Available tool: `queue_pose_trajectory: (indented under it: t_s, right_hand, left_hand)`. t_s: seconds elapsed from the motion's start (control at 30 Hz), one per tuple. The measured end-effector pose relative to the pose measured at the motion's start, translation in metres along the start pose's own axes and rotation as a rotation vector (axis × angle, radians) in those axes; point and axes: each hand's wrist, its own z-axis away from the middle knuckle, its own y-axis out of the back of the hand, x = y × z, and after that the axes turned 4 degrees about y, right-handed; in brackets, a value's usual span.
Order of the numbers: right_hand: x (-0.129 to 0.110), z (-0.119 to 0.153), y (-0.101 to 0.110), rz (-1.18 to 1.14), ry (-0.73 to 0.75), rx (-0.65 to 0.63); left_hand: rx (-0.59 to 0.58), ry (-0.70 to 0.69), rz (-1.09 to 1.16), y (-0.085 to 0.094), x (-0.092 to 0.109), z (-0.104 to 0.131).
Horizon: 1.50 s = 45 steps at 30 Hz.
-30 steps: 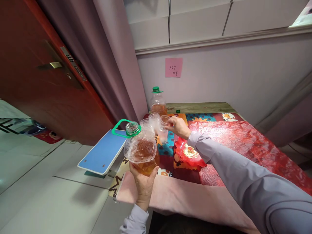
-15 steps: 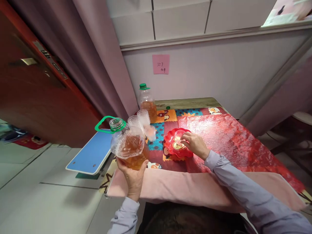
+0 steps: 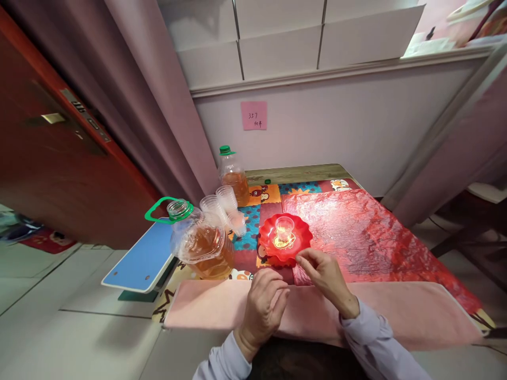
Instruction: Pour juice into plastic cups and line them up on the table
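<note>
My right hand (image 3: pixel 322 277) is at the front right rim of a red scalloped plate (image 3: pixel 301 240), thumb and fingertips closed together at its edge. A clear plastic cup (image 3: pixel 284 228) stands on the plate. My left hand (image 3: pixel 264 303) hovers over the pink cloth with loosely curled fingers and nothing visible in it. To its left stands an uncapped bottle (image 3: pixel 208 248) of amber liquid with a green handle. Stacked clear cups (image 3: pixel 216 207) lie behind that bottle.
A second bottle (image 3: pixel 234 182) with a green cap stands at the back left, and a small green cap (image 3: pixel 268 181) lies nearby. Red crinkled sheeting (image 3: pixel 356 237) covers the right side. A pink folded cloth (image 3: pixel 396 311) lines the front edge; a blue board (image 3: pixel 138 258) is at left.
My left hand has let go of the open bottle and moved right. My right hand has drawn back from inside the plate to its near rim, uncovering the cup.
</note>
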Motion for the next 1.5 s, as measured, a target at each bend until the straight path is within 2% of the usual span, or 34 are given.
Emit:
queue_pose_trajectory:
  t_s: [0.03, 0.1, 0.2, 0.37, 0.5, 0.67, 0.87, 1.1, 1.4, 1.5]
  right_hand:
    - [-0.003, 0.001, 0.001, -0.011, -0.01, -0.011]
    - [-0.012, -0.005, 0.005, -0.074, -0.039, 0.013]
    - [-0.036, -0.028, 0.014, -0.246, -0.085, 0.054]
    - [-0.086, -0.077, 0.021, -0.353, -0.081, 0.023]
    - [-0.109, -0.106, 0.021, -0.365, -0.071, 0.043]
    - [-0.108, -0.121, 0.012, -0.379, -0.141, 0.059]
    - [-0.087, -0.116, 0.002, -0.254, -0.143, 0.056]
    - [-0.081, -0.113, 0.002, -0.176, -0.147, 0.068]
    - [-0.079, -0.113, 0.001, -0.215, -0.115, 0.071]
    - [-0.08, -0.109, 0.002, -0.271, -0.101, 0.075]
  left_hand:
    - [-0.032, 0.048, 0.043, -0.002, 0.008, -0.012]
    - [-0.022, 0.18, 0.133, -0.003, 0.022, -0.036]
    - [0.002, 0.333, 0.389, 0.0, 0.043, -0.075]
    - [0.102, 0.394, 0.622, 0.011, 0.071, -0.138]
    - [0.135, 0.452, 0.633, 0.015, 0.081, -0.166]
    - [0.084, 0.505, 0.56, 0.006, 0.076, -0.177]
    - [0.082, 0.529, 0.492, -0.005, 0.064, -0.177]
    - [0.066, 0.52, 0.409, -0.003, 0.059, -0.178]
    - [0.073, 0.484, 0.353, -0.001, 0.056, -0.178]
    - [0.017, 0.449, 0.31, -0.001, 0.048, -0.172]
